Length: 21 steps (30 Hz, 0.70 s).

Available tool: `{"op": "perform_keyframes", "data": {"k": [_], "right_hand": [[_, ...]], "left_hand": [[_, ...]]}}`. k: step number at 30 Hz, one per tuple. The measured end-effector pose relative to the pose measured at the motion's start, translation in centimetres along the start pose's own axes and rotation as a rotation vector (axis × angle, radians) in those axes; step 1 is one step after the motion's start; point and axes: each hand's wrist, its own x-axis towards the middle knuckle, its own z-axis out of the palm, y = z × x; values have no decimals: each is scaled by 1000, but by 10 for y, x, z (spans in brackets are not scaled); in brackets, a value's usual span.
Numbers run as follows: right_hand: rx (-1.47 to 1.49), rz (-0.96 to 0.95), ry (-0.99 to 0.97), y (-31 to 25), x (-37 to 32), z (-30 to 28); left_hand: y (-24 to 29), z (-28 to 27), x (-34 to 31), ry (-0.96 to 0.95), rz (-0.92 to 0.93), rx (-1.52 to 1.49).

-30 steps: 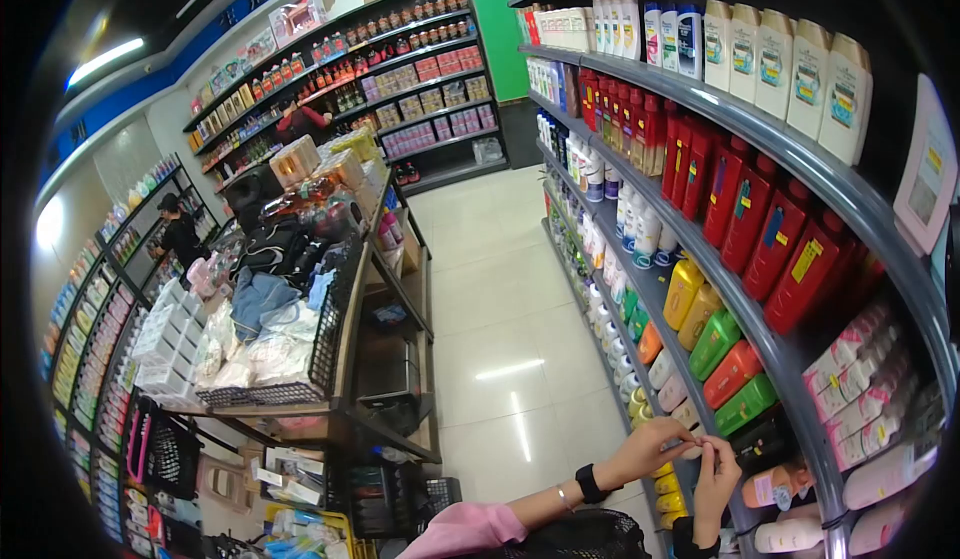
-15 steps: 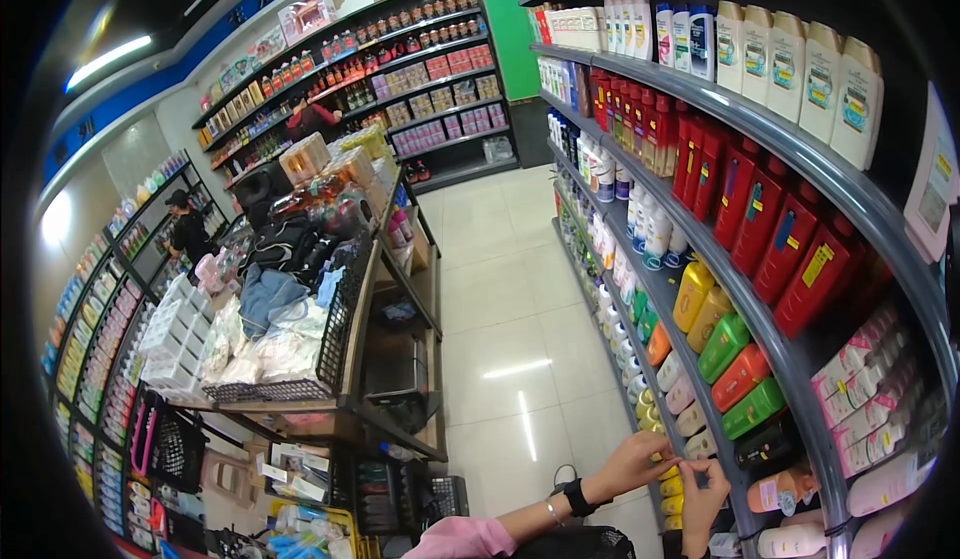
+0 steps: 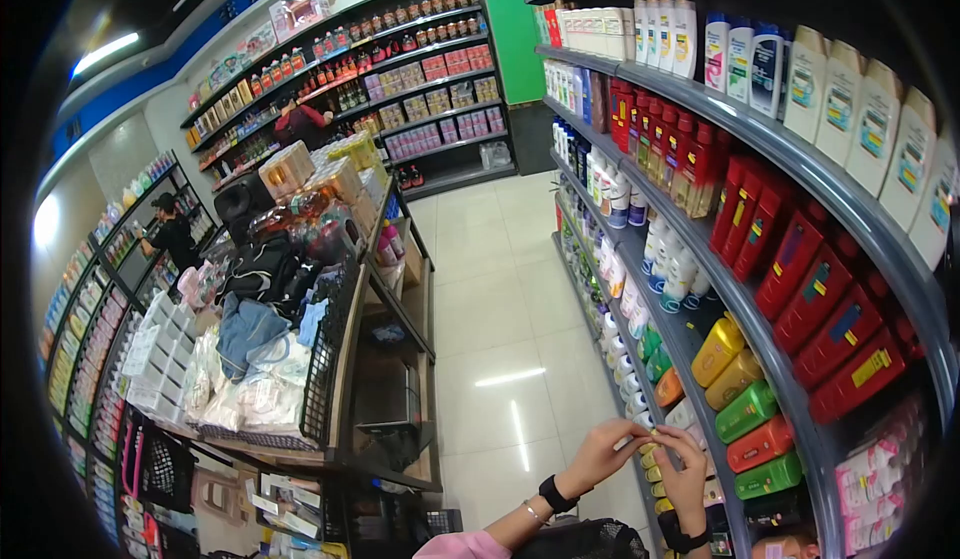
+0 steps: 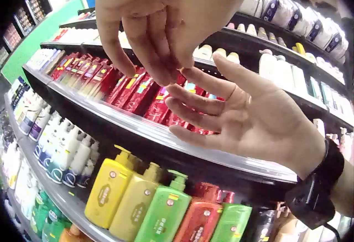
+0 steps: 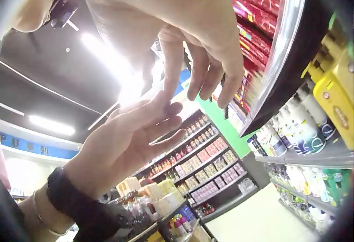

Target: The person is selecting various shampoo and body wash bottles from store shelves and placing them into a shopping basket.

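Both bare hands are raised in front of the shelving, their fingertips meeting. My left hand comes in from the left below a pink sleeve, with a bracelet and black wrist strap; its fingers bend loosely toward the other hand. My right hand, also strapped at the wrist, has fingers loosely extended in the left wrist view. There, the fingertips of both touch in front of red bottles. No object shows between them. Below the hands stand yellow, green and red pump bottles.
Curved grey shelves of bottles rise on the right. A tiled aisle runs ahead. At left, a wooden table carries a basket of cloth goods and white boxes. Two people stand farther back.
The head view has shifted, bringing the right shelves closer. Both hands stay together at the fingertips, now a little farther left in view, with the fingers slightly rearranged.
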Motion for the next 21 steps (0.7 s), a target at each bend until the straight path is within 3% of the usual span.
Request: {"op": "perform_keyframes", "data": {"k": [5,10,13,21], "right_hand": [[106,-41,-145,9,56,40],[132,-35,-412,6,98,80],[419,36,-533,23,115,107],[361,10,-674,45,190,162]], "left_hand": [[-25,-52,32,42,-30,46],[-47,-94,49,0,-80,-39],[-61,-105,52,-6,-157,-82],[-107,-140,70,86,-331,-71]]}}
